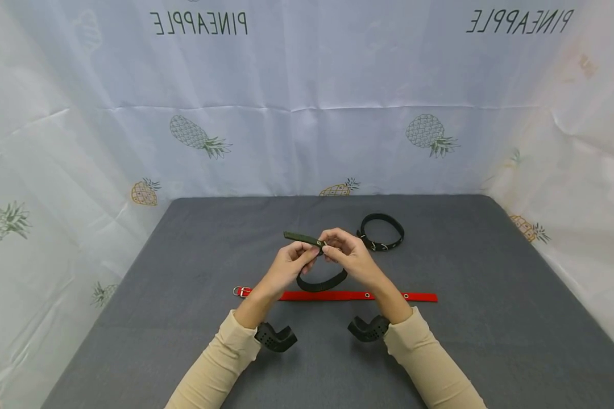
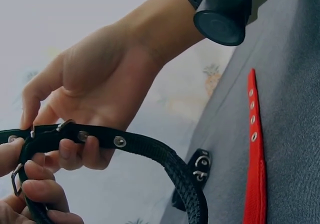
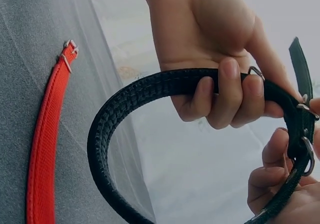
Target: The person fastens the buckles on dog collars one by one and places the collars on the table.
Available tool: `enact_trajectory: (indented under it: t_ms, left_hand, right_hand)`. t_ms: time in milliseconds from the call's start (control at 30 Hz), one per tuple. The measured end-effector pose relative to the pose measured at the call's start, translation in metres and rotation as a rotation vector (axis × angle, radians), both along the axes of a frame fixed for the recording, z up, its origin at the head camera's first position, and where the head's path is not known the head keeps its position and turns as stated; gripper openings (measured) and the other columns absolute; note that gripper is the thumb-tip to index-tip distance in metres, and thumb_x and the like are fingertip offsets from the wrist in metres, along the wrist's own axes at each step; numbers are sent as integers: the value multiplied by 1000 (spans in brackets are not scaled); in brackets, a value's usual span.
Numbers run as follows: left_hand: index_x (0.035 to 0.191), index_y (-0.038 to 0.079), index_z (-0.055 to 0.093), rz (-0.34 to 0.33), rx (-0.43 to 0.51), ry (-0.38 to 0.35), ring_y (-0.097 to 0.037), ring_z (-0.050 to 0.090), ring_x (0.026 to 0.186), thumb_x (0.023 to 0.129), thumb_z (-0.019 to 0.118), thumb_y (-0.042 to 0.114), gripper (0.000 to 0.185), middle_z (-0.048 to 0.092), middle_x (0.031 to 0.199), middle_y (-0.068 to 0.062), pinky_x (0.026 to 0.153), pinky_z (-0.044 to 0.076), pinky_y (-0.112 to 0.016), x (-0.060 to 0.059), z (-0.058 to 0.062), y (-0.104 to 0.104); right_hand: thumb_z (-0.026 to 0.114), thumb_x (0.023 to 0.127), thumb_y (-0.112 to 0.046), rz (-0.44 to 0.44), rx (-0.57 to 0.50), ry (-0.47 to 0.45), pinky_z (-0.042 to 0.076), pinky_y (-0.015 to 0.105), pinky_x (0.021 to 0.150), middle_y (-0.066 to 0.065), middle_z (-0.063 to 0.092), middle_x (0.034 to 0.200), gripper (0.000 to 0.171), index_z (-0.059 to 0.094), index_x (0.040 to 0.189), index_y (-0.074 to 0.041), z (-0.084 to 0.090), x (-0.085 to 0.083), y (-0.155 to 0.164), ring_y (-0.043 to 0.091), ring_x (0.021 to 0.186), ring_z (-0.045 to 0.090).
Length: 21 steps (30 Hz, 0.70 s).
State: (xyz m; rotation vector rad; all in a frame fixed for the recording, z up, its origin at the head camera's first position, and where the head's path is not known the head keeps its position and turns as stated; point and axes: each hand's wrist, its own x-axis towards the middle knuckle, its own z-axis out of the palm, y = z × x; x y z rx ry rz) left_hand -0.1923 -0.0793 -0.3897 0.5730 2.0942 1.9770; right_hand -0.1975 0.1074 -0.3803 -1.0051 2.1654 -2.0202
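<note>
Head view, centre of frame: a black collar is held above the grey table, pinched at its buckle by the left hand and right hand. Buckling seems under way; the strap end must next be fed through.
</note>
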Motion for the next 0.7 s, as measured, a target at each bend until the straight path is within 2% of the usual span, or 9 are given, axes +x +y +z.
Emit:
enact_trajectory:
  t_ms: [200, 400, 500, 700]
  left_hand:
    - [99, -2, 55, -12, 40, -31, -6, 42, 64, 101, 50, 18, 21, 49, 71, 8, 66, 38, -23, 1, 2, 0]
    - [92, 7, 59, -2, 34, -31, -7, 43, 63, 100, 53, 19, 16, 49, 69, 8, 66, 39, -24, 2, 4, -1]
    - [93, 8, 60, -9, 36, -12, -6, 43, 63, 99, 53, 16, 13, 49, 68, 8, 65, 39, -24, 2, 4, -2]
    - [104, -5, 59, -31, 12, 25, -8, 42, 65, 99, 53, 15, 21, 47, 70, 6, 68, 38, -27, 1, 5, -4]
  right_hand:
    - [56, 97, -11, -7, -8, -26, 50, 20, 72, -16, 63, 97, 31, 53, 116, 13, 3, 2, 2, 7, 78, 58]
    - [58, 97, -15, -7, 5, -36, 50, 21, 72, -16, 62, 95, 31, 55, 113, 12, 2, 1, 3, 6, 76, 56]
    - [59, 96, -15, 5, -2, -36, 51, 21, 72, -15, 62, 94, 31, 54, 111, 13, 2, 1, 4, 9, 76, 57]
    - [57, 96, -10, 15, -19, -34, 50, 20, 70, -14, 61, 93, 23, 55, 107, 10, 2, 0, 4, 7, 74, 57]
